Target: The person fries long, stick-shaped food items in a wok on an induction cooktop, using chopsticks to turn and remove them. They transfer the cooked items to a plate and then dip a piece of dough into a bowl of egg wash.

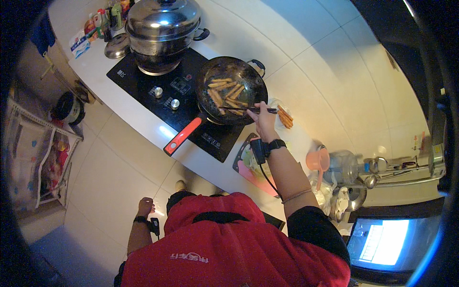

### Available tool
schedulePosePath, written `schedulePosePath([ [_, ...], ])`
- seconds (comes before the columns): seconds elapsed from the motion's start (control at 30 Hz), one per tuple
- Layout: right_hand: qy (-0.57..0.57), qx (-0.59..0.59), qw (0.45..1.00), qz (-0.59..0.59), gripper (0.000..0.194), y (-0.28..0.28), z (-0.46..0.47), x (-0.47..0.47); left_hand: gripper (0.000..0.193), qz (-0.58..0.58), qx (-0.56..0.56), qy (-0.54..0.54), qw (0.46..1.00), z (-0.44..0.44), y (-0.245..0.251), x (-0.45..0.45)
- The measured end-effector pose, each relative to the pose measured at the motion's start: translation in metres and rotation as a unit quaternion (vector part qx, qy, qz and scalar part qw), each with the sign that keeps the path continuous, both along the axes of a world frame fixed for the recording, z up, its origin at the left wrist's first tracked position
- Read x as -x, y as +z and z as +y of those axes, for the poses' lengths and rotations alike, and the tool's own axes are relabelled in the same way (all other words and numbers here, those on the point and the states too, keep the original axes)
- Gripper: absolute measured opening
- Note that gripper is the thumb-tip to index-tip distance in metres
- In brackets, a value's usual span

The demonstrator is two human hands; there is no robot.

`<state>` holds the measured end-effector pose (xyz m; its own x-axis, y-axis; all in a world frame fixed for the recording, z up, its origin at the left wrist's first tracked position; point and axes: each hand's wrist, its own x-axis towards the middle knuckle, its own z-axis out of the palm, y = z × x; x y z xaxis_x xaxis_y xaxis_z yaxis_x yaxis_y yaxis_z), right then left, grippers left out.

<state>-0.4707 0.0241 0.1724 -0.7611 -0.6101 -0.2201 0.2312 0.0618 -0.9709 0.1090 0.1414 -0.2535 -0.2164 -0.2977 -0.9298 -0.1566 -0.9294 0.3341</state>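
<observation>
My right hand [263, 116] holds dark chopsticks [271, 110] over the near right rim of a black wok [256, 82]. Their tips reach among several browned, stick-shaped food pieces [216, 97] lying in the wok. More such sticks [285, 117], redder in colour, lie on a clear dish just right of the wok. The wok rests on a black two-burner cooktop [218, 145], its red handle [184, 135] pointing toward the lower left. My left hand [146, 207] hangs low beside my body, away from the counter, its fingers partly curled; whether they are closed cannot be told.
A lidded steel steamer pot [161, 39] stands at the cooktop's far left, near a loose metal lid [117, 46] and several bottles [102, 23]. Right of the wok are a cutting board with pale food [244, 163], a pink dipper [317, 160] and a large clear water bottle [342, 166].
</observation>
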Motion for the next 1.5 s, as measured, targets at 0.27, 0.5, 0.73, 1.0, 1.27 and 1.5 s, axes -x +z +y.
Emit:
schedulePosePath([
  [0.27, 0.15, 0.041, 0.977, 0.148, 0.021, -0.016, -0.001, -0.027, 0.019, -0.015, 0.059, -0.062, 0.996, 0.009, 0.029, -0.007],
  [0.5, 0.116, -0.031, 0.981, 0.154, 0.024, -0.009, -0.006, -0.029, 0.022, -0.022, 0.119, -0.06, 0.991, -0.007, 0.074, 0.013],
  [0.73, 0.03, -0.003, 0.995, 0.097, 0.024, -0.003, -0.001, 0.0, 0.022, -0.021, 0.037, -0.065, 0.997, -0.001, 0.045, 0.011],
  [1.0, 0.054, 0.018, 0.991, 0.123, 0.023, -0.007, -0.002, -0.013, 0.023, -0.044, 0.05, -0.06, 0.996, -0.007, 0.065, 0.011],
  [1.27, 0.161, -0.078, 0.938, 0.296, 0.022, -0.01, -0.005, -0.031, 0.024, -0.043, 0.091, -0.054, 0.993, -0.005, 0.08, 0.023],
  [1.5, 0.144, -0.054, 0.967, 0.203, 0.02, -0.01, -0.006, -0.02, 0.023, -0.033, 0.03, -0.051, 0.998, 0.003, 0.035, 0.007],
])
